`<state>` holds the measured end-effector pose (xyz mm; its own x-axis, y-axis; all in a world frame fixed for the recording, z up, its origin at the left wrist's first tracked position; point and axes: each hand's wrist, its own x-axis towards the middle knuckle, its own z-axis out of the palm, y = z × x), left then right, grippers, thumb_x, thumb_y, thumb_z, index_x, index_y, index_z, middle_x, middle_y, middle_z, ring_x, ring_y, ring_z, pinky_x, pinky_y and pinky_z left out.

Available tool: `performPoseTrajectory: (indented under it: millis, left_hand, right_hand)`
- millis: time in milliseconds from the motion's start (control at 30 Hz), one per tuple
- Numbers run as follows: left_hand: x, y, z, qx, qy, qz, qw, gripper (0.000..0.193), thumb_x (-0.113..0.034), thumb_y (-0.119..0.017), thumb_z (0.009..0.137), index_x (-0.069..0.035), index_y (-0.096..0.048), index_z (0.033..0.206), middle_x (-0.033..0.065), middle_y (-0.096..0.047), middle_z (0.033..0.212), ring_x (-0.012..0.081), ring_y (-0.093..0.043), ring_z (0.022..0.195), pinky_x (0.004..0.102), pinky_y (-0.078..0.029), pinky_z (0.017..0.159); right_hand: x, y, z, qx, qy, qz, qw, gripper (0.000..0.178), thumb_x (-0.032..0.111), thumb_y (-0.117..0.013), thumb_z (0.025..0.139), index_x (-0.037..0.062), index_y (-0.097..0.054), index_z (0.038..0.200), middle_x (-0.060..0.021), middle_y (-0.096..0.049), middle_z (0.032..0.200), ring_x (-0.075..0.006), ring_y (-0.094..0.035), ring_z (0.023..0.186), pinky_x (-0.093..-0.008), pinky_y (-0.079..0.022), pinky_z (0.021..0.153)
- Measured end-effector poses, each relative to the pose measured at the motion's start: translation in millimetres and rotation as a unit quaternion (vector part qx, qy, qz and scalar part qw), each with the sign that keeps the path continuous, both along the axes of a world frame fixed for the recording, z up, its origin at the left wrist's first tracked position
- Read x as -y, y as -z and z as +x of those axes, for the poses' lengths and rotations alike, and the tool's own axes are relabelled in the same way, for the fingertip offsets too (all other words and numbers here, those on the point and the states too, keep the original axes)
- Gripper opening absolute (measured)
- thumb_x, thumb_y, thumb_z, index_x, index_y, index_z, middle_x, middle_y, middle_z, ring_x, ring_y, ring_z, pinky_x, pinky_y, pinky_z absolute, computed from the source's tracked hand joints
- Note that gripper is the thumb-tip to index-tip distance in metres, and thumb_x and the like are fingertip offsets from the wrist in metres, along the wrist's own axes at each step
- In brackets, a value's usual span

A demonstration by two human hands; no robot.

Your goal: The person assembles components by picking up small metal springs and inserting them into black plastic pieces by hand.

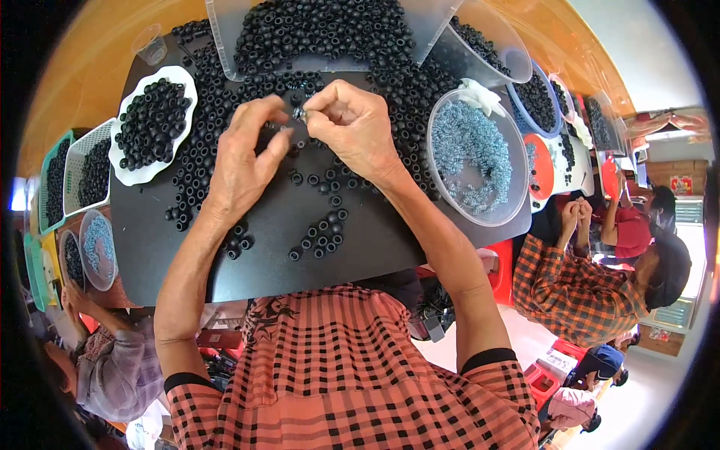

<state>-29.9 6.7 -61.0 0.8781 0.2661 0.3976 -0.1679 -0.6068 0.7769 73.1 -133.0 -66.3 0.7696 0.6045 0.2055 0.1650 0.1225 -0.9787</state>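
My right hand is closed in a pinch over the table, with a small shiny grey piece at its fingertips; its exact kind is too small to make out. Just left of it is my left hand, thumb and fingers apart, the fingertips slightly blurred. Nothing shows in its grasp. Black ring-shaped beads with wide holes lie loose around and beneath both hands. Nearer me a small cluster of the same black beads rests on the dark tabletop.
A clear bin heaped with black parts stands at the far side. To the right is a clear round tub of small bluish coil-like pieces. On the left sits a white scalloped plate of black beads. Other people work at both sides.
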Motion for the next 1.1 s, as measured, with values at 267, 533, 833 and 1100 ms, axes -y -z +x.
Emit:
performPoseTrajectory:
  millis: [267,533,833,1100]
  left_hand:
    - [-3.5,4.1,-2.5,0.027,0.04,0.066,0.997,0.032,0.003,-0.063,0.079,-0.001,-0.056,0.11,0.0138,-0.061,0.1,0.0277,-0.063,0.091,0.0348,-0.051,0.078]
    - [-2.0,3.3,-2.5,0.078,0.02,0.123,0.989,0.025,0.004,-0.062,0.079,0.0,-0.058,0.103,0.0137,-0.063,0.095,0.0269,-0.063,0.09,0.0345,-0.051,0.076]
    - [-2.7,2.0,-5.3,0.061,0.019,0.051,0.997,0.021,0.005,-0.061,0.08,0.0,-0.058,0.1,0.0131,-0.063,0.096,0.0265,-0.064,0.088,0.0323,-0.051,0.076]
    - [-3.4,4.3,-4.5,0.059,0.032,0.061,0.996,0.025,0.005,-0.061,0.078,0.0,-0.058,0.102,0.0142,-0.063,0.096,0.0273,-0.064,0.09,0.033,-0.051,0.077]
  right_hand:
    - [-0.8,6.2,0.3,0.007,-0.043,-0.038,0.998,0.009,0.003,-0.066,0.073,-0.0007,-0.063,0.081,-0.0024,-0.064,0.069,-0.0057,-0.06,0.063,-0.0218,-0.049,0.058]
    - [-0.4,4.5,-2.0,0.009,-0.049,-0.057,0.997,0.009,0.003,-0.066,0.074,-0.0006,-0.064,0.082,-0.002,-0.064,0.07,-0.0053,-0.06,0.064,-0.0214,-0.049,0.058]
    - [-1.7,8.2,-3.1,-0.005,-0.065,-0.035,0.997,0.012,0.003,-0.066,0.077,-0.001,-0.063,0.088,-0.0017,-0.065,0.075,-0.0054,-0.06,0.067,-0.0211,-0.05,0.061]
    - [-1.0,1.1,-3.3,-0.028,-0.066,-0.045,0.996,0.007,0.001,-0.064,0.079,-0.001,-0.063,0.086,-0.0009,-0.063,0.074,-0.0055,-0.059,0.067,-0.0201,-0.049,0.061]
